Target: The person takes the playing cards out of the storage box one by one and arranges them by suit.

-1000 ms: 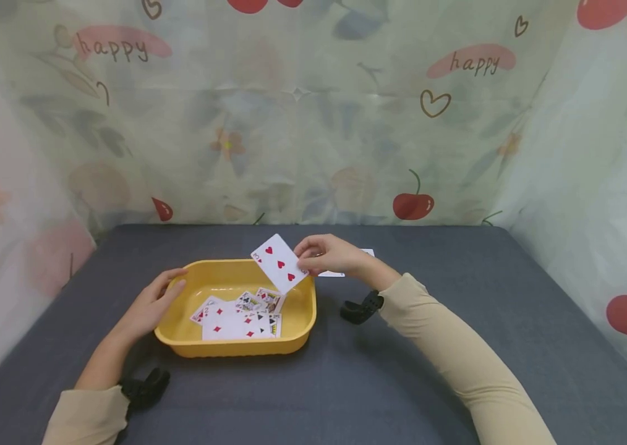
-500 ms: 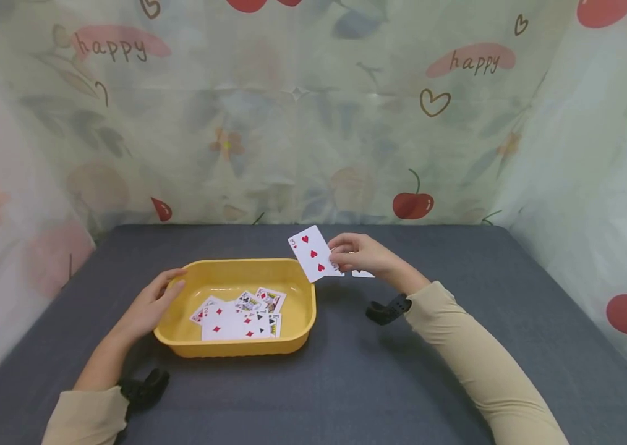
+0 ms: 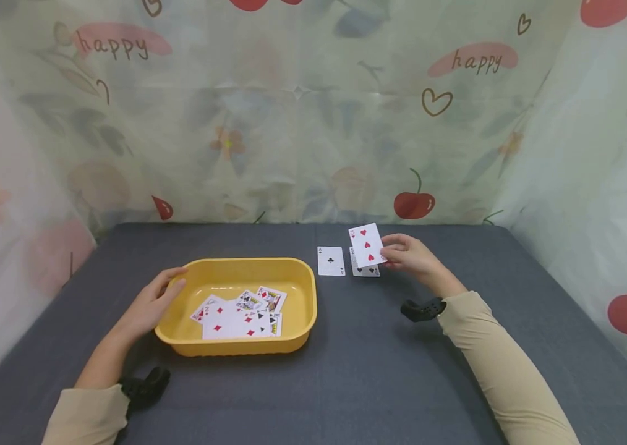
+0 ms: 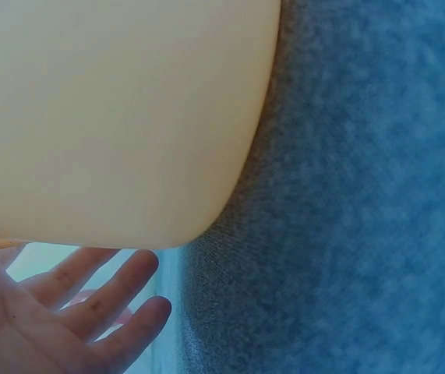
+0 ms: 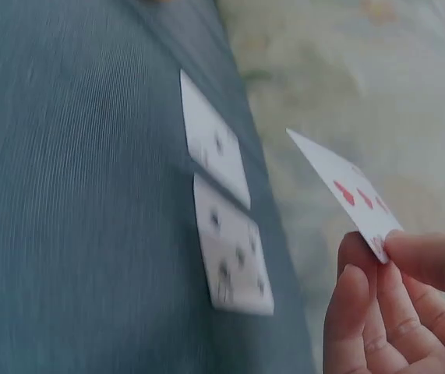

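The right hand (image 3: 410,256) pinches the three of hearts (image 3: 365,244) by one corner, raised and tilted above the table (image 3: 358,377). Beneath it, just left of that hand, lies a black-pip card (image 3: 370,272), with the ace of clubs (image 3: 331,261) farther left. A light pinch, lowering the card level, would likely avoid nudging either. The left hand (image 3: 149,303), fingers loosely spread, rests at the end of the yellow tray (image 3: 241,348); gentle contact seems enough. The held card hides much of the black-pip card, blurred in the right wrist view; its rank is unclear. Inside the tray, overlapping cards (image 3: 235,327) cover one another.
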Demonstrator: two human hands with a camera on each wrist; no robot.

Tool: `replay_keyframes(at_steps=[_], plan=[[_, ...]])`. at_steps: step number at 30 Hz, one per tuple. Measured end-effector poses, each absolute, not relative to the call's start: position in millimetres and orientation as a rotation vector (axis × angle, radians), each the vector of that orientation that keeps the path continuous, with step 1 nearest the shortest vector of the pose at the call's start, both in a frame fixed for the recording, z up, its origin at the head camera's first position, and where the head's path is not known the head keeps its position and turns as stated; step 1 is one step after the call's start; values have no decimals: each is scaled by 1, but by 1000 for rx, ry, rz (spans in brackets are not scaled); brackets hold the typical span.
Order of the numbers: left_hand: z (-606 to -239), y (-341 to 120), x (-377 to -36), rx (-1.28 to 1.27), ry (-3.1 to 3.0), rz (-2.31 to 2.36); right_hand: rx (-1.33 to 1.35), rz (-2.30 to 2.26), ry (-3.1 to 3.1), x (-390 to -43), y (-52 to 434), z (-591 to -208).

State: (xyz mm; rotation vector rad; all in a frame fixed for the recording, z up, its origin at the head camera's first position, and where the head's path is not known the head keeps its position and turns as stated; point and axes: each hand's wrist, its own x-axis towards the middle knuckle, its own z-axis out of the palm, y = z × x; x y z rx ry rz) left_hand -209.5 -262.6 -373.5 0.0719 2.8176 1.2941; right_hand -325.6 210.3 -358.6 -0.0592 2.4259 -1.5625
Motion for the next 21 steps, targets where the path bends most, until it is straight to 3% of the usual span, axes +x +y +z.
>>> replay_keyframes(at_steps=[11,21], plan=[[-373,-263,-209,89,2826,1286,165,-1558,2484,-332,256,-379],[-372,-262,-208,89,2820,1284,228,-1537,2471,-335,262,-388]])
